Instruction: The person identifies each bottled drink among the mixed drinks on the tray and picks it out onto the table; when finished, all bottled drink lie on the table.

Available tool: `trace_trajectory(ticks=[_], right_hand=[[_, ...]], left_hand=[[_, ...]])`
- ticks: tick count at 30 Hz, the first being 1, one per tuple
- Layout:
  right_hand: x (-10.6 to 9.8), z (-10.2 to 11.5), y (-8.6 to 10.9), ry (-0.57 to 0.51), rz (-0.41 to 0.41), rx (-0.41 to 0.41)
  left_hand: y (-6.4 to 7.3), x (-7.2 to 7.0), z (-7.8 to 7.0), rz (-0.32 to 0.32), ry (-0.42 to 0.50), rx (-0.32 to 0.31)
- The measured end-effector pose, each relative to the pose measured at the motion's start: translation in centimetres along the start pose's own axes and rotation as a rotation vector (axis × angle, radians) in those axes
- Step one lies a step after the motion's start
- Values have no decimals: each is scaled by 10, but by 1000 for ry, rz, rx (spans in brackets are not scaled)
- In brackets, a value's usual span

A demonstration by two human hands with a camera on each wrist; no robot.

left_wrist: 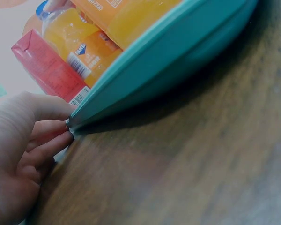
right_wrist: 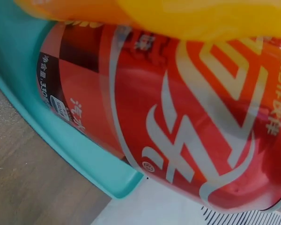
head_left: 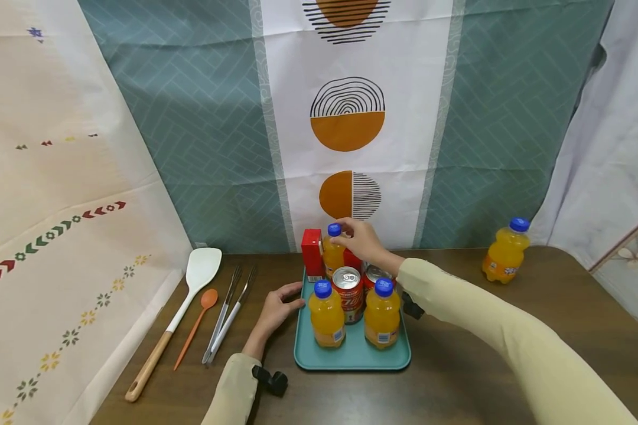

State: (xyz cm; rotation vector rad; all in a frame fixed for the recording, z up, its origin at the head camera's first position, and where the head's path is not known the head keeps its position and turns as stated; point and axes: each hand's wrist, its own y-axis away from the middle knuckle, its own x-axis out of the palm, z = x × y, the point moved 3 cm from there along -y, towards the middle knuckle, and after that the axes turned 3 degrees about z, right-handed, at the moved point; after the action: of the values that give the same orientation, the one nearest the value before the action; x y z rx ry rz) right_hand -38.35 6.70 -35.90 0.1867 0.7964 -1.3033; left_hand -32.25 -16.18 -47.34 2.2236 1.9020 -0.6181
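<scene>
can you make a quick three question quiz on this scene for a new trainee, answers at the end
1. Count: how many bottles show in the head view?
2. True or false: the left grip rests on the spoon.
3. Fill the gap: the right grip holds a ____.

Key:
1. Four.
2. False; it touches the edge of the tray.
3. Bottle, near its blue cap.

Rear bottle (left_wrist: 82, 44), base hidden behind tray (left_wrist: 140, 70) in left-wrist view
</scene>
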Motion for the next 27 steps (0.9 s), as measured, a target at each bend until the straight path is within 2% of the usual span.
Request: trace_trajectory(ticks=[4,8,16,23,27], right_hand=[[-1,-2,2,-8,-19,-2],[-2,-1,3,-31,-28,1],[-8,7,-1,-27,-13,-1],[-19,20,-10,-39,-62,-14],[-23,27,-11,-52,-57,-4]], left_hand=[[5,-2,-16,42,7,9],[7,-2,-21,65,15,9],[5,-3,-18,68,14,11],[4,-5,-20,62,15,13],[6,-7,-20,56,13,0]])
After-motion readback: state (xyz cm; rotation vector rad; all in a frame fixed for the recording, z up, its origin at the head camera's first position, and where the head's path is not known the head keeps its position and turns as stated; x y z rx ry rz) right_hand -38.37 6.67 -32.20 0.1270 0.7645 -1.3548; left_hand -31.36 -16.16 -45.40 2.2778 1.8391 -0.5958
